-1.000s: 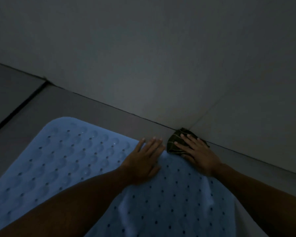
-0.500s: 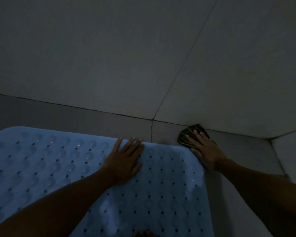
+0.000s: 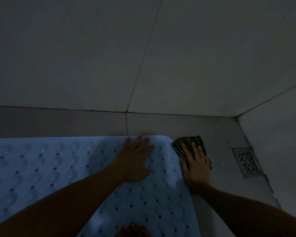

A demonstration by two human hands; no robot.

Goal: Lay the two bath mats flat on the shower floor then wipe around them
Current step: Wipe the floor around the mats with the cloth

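Note:
A light blue bath mat [image 3: 46,168] with holes and suction bumps lies flat on the grey shower floor [image 3: 220,134]. My left hand [image 3: 135,159] presses flat on the mat near its far right corner, fingers spread. My right hand [image 3: 195,163] rests palm-down on a dark green striped cloth [image 3: 186,142], which sits on the floor just off the mat's right corner. Only one mat is clearly in view.
A metal floor drain [image 3: 246,161] sits to the right of the cloth, near the side wall [image 3: 280,142]. The tiled back wall [image 3: 92,57] rises just beyond the mat's far edge. The light is dim.
My right hand and the cloth slid from the back wall joint around the mat's right corner towards me. The view swung right, revealing the drain. My left hand stays on the mat.

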